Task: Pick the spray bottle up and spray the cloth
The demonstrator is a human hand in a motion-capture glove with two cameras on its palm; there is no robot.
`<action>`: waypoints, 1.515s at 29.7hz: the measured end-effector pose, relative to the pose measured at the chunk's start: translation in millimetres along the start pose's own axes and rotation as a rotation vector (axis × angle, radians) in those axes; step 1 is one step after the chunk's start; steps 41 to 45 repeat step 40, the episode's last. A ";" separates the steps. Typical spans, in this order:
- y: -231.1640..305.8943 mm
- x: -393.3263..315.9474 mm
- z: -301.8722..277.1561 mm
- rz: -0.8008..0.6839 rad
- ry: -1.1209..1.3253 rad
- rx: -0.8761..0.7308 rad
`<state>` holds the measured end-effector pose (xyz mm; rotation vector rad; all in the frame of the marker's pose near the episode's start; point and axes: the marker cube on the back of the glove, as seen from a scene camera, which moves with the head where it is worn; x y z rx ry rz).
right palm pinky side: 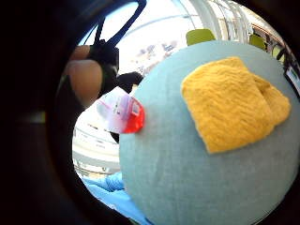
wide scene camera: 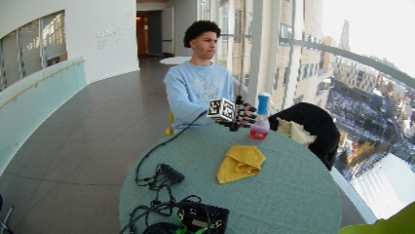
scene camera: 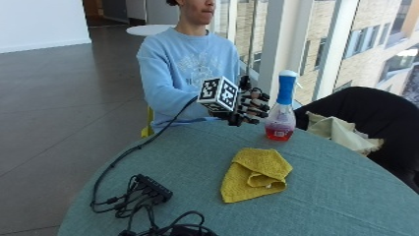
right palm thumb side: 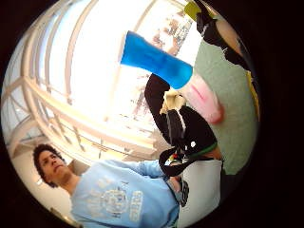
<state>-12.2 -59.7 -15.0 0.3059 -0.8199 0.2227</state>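
Yellow cloth [scene camera: 254,174]: one. Spray bottle [scene camera: 282,109]: one, upright. Gloved right hand [scene camera: 247,109] beside it.

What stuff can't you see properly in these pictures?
- Whether the gloved hand touches the spray bottle: the outside view cannot settle it.
- The bottle's trigger: turned away in the outside view, hidden by the hand in the thumb side view.
- The bottle's label: blurred in the little finger side view.
- The cloth's underside: folded under.

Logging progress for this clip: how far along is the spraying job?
Barely begun. The bottle stands on the table, not lifted. In hand: the gloved right hand is raised beside it, fingers loosely curled, no grip on it yet. Left: grasp, lift, then spray the yellow cloth, which lies folded nearby.
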 end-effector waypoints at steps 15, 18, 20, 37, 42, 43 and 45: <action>134.2 29.4 -95.6 0.053 0.526 -0.051; 154.4 34.8 -109.5 0.046 0.575 -0.043; 166.4 39.4 -117.9 0.038 0.576 -0.036; 207.0 61.2 -137.6 0.045 0.612 -0.040; 208.4 60.8 -135.2 0.042 0.622 -0.048; 208.4 60.8 -135.2 0.042 0.622 -0.048; 208.4 60.8 -135.2 0.042 0.622 -0.048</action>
